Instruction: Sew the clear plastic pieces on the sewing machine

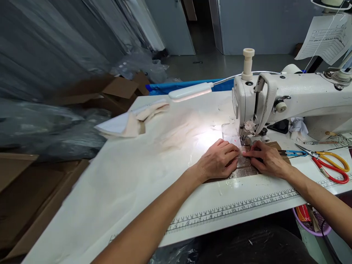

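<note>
A white sewing machine (299,91) stands at the right of the white table. Beneath its needle area lies a brown piece (247,171) with something thin and clear on it. My left hand (221,159) rests on the left part of this piece, fingers bent together and fingertips near the presser foot. Just right of it, my right hand (265,157) has its thumb and fingers pinched close to the needle. Whatever lies between the fingertips of either hand is too small to make out.
Red-and-yellow scissors (327,161) and a blue-handled tool (295,153) lie right of my right hand. Cream fabric (134,123) sits at the far left table edge. A lamp (191,91) reaches over the table. Cardboard boxes (41,198) stand left; a purple basket (312,229) is below.
</note>
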Demonstrator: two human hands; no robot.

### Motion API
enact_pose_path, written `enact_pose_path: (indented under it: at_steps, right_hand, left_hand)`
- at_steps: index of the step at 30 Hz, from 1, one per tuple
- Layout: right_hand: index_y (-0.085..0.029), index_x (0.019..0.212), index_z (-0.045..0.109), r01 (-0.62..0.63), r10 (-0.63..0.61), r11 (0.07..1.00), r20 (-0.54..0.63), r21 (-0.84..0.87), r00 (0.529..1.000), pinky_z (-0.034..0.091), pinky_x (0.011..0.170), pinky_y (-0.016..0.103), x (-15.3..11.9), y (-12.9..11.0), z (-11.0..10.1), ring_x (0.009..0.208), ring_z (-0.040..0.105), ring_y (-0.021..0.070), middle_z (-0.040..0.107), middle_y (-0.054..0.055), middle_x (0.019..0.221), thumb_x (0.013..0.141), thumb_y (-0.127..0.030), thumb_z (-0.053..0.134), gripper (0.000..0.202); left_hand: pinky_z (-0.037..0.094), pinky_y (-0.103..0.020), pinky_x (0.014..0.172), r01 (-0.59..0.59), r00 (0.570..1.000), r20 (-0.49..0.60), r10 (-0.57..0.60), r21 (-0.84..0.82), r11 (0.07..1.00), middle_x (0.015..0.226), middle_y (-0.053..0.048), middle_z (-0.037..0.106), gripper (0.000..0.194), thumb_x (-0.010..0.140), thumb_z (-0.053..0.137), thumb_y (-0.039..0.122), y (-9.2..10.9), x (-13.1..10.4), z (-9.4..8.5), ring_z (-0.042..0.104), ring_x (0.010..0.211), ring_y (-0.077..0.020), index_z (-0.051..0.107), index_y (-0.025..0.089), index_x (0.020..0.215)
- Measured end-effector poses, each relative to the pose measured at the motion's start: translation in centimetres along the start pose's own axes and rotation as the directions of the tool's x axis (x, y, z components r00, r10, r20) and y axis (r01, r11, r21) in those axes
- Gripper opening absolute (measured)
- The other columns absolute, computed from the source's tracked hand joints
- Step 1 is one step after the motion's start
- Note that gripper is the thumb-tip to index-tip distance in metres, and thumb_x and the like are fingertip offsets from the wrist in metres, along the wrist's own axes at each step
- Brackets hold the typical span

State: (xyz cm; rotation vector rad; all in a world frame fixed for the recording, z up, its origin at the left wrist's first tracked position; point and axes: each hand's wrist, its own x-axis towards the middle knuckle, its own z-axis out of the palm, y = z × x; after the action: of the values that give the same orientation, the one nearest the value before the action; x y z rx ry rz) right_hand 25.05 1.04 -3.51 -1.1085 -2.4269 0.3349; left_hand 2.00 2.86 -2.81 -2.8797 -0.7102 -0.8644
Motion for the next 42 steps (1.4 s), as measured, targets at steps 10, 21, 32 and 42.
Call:
enact_pose_path:
  at_steps: [10,21,32,42]
  right_hand:
    - [-0.023,0.110,0.074,0.004,-0.004,1.000,0.000,-0.009,1.000,0.054,0.075,0.035,0.03,-0.19,-0.19,0.083,0.062,0.0191,0.062,0.009,0.100,0.093,-0.022,0.049,0.030]
    - [-0.023,0.112,0.073,0.032,-0.032,0.998,0.005,-0.050,0.999,0.054,0.073,0.034,0.06,-0.29,-0.30,0.082,0.061,0.0186,0.062,0.009,0.099,0.094,-0.022,0.047,0.032]
    - [-0.023,0.112,0.074,0.055,-0.055,0.998,0.002,-0.035,0.998,0.053,0.073,0.033,0.01,-0.11,-0.18,0.084,0.061,0.0190,0.063,0.009,0.100,0.093,-0.021,0.048,0.032]
    - [-0.023,0.110,0.074,0.090,-0.091,0.990,-0.007,-0.105,0.996,0.053,0.069,0.032,0.12,-0.39,-0.32,0.080,0.060,0.0181,0.062,0.009,0.098,0.092,-0.020,0.047,0.032]
  left_hand:
    - [0.044,-0.033,0.068,-0.081,0.996,0.033,0.079,0.076,0.994,0.099,-0.004,0.074,0.018,0.091,0.051,0.017,-0.05,0.08,-0.34,0.059,0.071,-0.0158,0.068,0.018,0.097]
    - [0.049,-0.035,0.079,-0.126,0.991,0.046,0.124,0.027,0.992,0.095,-0.005,0.073,0.023,0.091,0.046,0.009,0.17,0.26,-0.13,0.061,0.076,-0.0149,0.066,0.017,0.093]
    - [0.050,-0.035,0.070,-0.106,0.993,0.044,0.110,-0.078,0.991,0.097,-0.008,0.071,0.019,0.088,0.049,0.017,0.28,0.21,-0.45,0.059,0.071,-0.0156,0.068,0.015,0.090]
    - [0.049,-0.035,0.072,-0.095,0.991,0.094,0.100,-0.051,0.994,0.093,-0.007,0.070,0.022,0.087,0.047,0.021,0.17,0.05,-0.29,0.059,0.073,-0.0168,0.069,0.017,0.088]
